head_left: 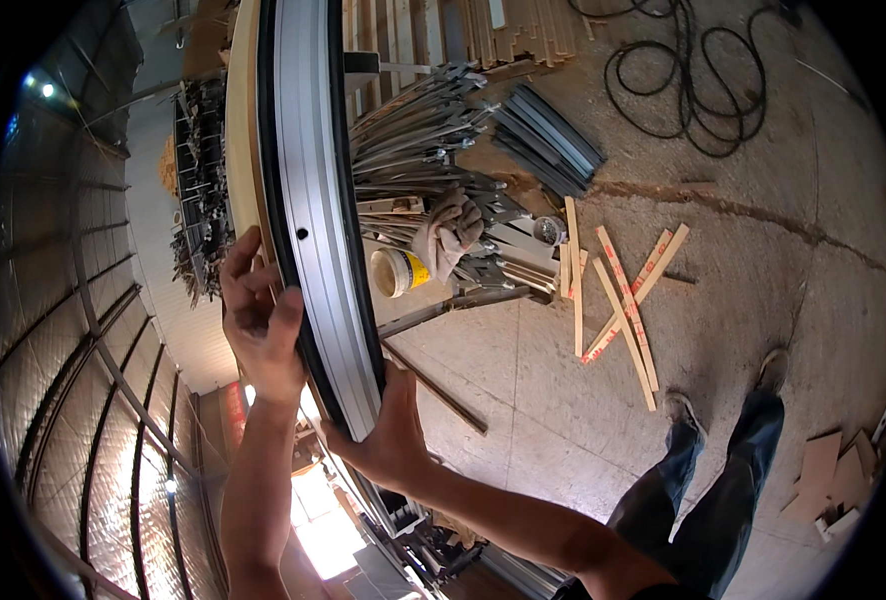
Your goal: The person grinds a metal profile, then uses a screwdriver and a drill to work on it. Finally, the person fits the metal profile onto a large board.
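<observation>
A long silver aluminium profile [313, 150] runs down the picture, with a small round hole in its face. Black rubber strips [281, 170] line both long sides. A cream panel edge [247, 130] lies along its left. My left hand [266, 335] is at the left side, fingers bent and thumb against the black strip; what lies between the fingertips is partly hidden. Lower down, my right hand [388, 440] grips the profile, its thumb on the near left side and its fingers around the right edge.
Metal bars [413, 130] are piled on the floor beyond the profile, with a glove [450, 232] and a white-yellow bucket [395, 273]. Wooden strips [628, 300] lie crossed. A black hose [683, 80] coils at the upper right. Cardboard pieces [833, 475] lie at lower right.
</observation>
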A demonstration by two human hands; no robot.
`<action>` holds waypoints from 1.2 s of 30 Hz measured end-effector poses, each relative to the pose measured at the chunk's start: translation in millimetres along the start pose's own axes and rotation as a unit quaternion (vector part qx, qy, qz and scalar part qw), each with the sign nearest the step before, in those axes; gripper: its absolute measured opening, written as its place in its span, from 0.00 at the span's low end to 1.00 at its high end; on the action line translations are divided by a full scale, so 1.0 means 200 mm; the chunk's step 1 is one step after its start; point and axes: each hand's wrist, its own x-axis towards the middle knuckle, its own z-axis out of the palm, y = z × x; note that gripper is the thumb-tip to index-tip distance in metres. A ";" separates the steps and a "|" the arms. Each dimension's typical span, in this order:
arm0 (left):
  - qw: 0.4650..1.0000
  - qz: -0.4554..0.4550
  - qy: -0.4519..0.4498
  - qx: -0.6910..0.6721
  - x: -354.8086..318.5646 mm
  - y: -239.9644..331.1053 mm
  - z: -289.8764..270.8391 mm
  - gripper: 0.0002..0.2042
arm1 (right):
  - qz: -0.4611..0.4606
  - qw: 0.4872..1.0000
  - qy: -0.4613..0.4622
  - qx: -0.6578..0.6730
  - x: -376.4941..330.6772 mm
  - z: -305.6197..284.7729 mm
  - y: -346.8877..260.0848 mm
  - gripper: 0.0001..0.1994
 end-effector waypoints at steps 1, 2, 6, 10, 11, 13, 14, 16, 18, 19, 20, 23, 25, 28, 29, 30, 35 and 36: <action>1.000 0.012 -0.005 0.012 0.01 -0.01 0.00 0.22 | -0.001 1.000 0.002 0.003 0.00 -0.01 0.00 0.51; 1.000 0.018 -0.011 0.022 0.01 0.00 0.01 0.22 | -0.002 1.000 0.004 0.007 0.01 -0.02 0.00 0.50; 1.000 0.013 -0.003 0.025 -0.01 0.01 0.01 0.22 | 0.030 0.999 -0.016 -0.012 0.01 -0.04 -0.03 0.47; 1.000 0.008 -0.005 0.030 -0.01 0.01 0.00 0.21 | 0.056 0.997 -0.038 -0.029 0.01 -0.06 -0.06 0.50; 0.999 0.008 -0.001 0.031 -0.01 0.03 0.02 0.20 | 0.072 0.996 -0.043 -0.043 0.01 -0.05 -0.07 0.51; 1.000 0.004 0.008 0.030 -0.01 0.04 0.04 0.19 | 0.098 0.993 -0.050 -0.039 0.01 -0.05 -0.08 0.51; 1.000 0.000 0.012 0.029 -0.01 0.04 0.04 0.19 | 0.111 0.992 -0.052 -0.036 0.01 -0.05 -0.08 0.51; 0.999 -0.008 0.020 0.035 -0.01 0.04 0.05 0.19 | 0.124 0.990 -0.068 -0.025 0.01 -0.05 -0.09 0.51; 0.998 -0.018 0.025 0.048 -0.02 0.04 0.05 0.18 | 0.099 0.991 -0.067 -0.055 0.02 -0.06 -0.10 0.50; 0.999 -0.012 0.017 0.051 -0.01 0.04 0.05 0.17 | 0.068 0.992 -0.058 -0.090 0.04 -0.06 -0.11 0.49; 0.999 -0.006 0.008 0.053 -0.01 0.03 0.05 0.17 | 0.048 0.990 -0.061 -0.116 0.06 -0.06 -0.10 0.49; 0.998 0.007 0.005 0.066 0.01 0.05 0.06 0.17 | 0.009 0.980 -0.092 -0.175 0.10 -0.11 -0.11 0.48; 0.998 0.032 0.023 0.054 0.00 0.05 0.07 0.19 | 0.018 0.965 -0.129 -0.225 0.13 -0.18 -0.17 0.49; 0.995 0.079 0.061 0.011 -0.02 0.03 0.11 0.24 | 0.002 0.949 -0.156 -0.275 0.12 -0.24 -0.18 0.51; 0.995 0.077 0.069 0.002 -0.03 0.03 0.11 0.26 | -0.007 0.944 -0.160 -0.288 0.11 -0.25 -0.18 0.51; 0.994 0.079 0.074 -0.007 -0.02 0.03 0.12 0.28 | -0.001 0.940 -0.161 -0.300 0.12 -0.24 -0.18 0.51; 0.999 0.013 0.043 0.018 -0.03 0.03 0.07 0.31 | -0.034 0.906 -0.172 -0.385 0.14 -0.21 -0.16 0.50; 0.999 -0.006 0.042 0.008 -0.01 0.02 0.07 0.31 | -0.032 0.906 -0.172 -0.386 0.15 -0.22 -0.17 0.49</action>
